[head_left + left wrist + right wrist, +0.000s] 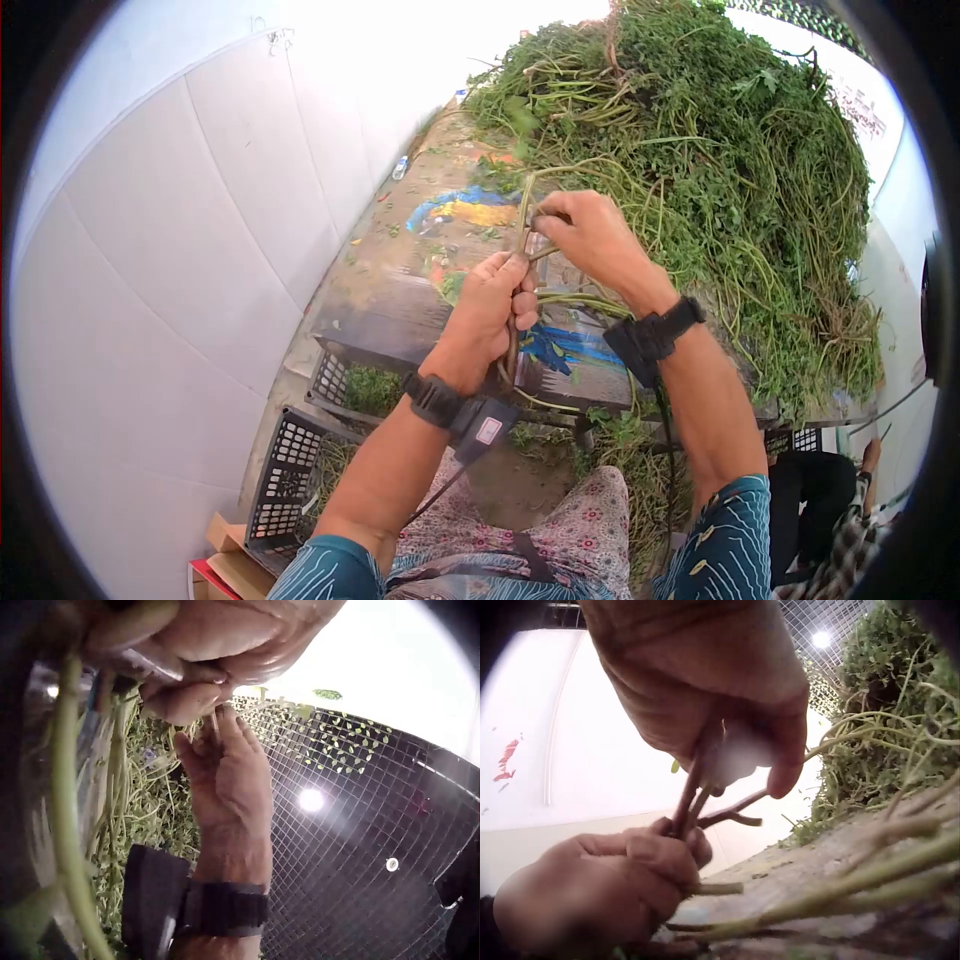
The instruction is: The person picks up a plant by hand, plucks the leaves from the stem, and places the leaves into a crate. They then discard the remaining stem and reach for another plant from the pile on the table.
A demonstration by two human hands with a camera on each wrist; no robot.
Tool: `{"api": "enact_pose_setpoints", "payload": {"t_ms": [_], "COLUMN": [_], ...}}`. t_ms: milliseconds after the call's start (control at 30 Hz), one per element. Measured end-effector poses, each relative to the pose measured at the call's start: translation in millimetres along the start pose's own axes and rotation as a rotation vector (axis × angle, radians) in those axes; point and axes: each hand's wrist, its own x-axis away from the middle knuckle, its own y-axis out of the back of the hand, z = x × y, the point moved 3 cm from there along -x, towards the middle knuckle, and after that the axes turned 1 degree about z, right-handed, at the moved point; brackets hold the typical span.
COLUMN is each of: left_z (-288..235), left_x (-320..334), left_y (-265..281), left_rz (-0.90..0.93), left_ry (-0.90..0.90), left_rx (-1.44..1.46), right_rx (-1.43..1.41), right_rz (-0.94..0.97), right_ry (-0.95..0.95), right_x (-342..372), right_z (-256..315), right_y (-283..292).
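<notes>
— Where are the stems, and how are they held?

— The slender brown-and-green plant stems (692, 801) are gripped as a bundle by the curled fingers of the left hand (490, 305). Just beyond those fingers, they are pinched by the fingers of the right hand (592, 238).

— What could go wrong?

— A stem might be snapped or bruised if it were bent too sharply between the two sets of fingers. If the left grip were eased, a loose one could be let slip. Strands might also be dragged from the large heap of leafy green plants (730, 170), beyond and to the right of the fingers, should any be tangled there.

— And edges, and room?

— The near edge of the worn, paint-marked tabletop (385, 268) is found close to the left fingers, so a dropped piece could be lost past it, perhaps towards the black plastic lattice crate (285, 475) below and to their left. More room is offered to the left of the fingers; on the right, movement is hemmed in by the heap.
</notes>
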Motion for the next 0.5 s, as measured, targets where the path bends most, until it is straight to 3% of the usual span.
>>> {"api": "enact_pose_setpoints", "payload": {"t_ms": [33, 133, 233, 333, 367, 467, 500], "left_z": [0.2, -1.5, -2.0, -2.1, -2.3, -5.0, -5.6], "left_x": [-0.5, -3.5, -6.6, -7.0, -6.2, -2.4, -0.3], "left_y": [0.8, 6.9, 11.2, 12.6, 12.9, 12.3, 10.6], "left_rz": [-0.001, -0.063, -0.108, -0.098, -0.091, -0.026, -0.028], "left_ry": [0.0, -0.008, -0.001, 0.019, 0.028, 0.032, 0.036], "left_rx": [0.02, 0.115, 0.194, 0.239, 0.253, 0.288, 0.315], "right_rx": [-0.028, -0.042, -0.096, -0.286, -0.255, -0.106, 0.087], "right_rz": [0.015, -0.06, -0.222, -0.247, -0.208, -0.126, -0.072], "right_ry": [-0.08, -0.079, 0.097, -0.137, -0.235, -0.226, -0.289], "right_x": [4.0, 16.7, 26.8, 26.7, 26.5, 29.5, 30.6], "right_z": [-1.9, 12.0, 17.8, 4.7, -1.9, -32.4, -39.0], "right_y": [-0.6, 0.5, 3.5, 29.3, 39.6, 51.4, 54.6]}}
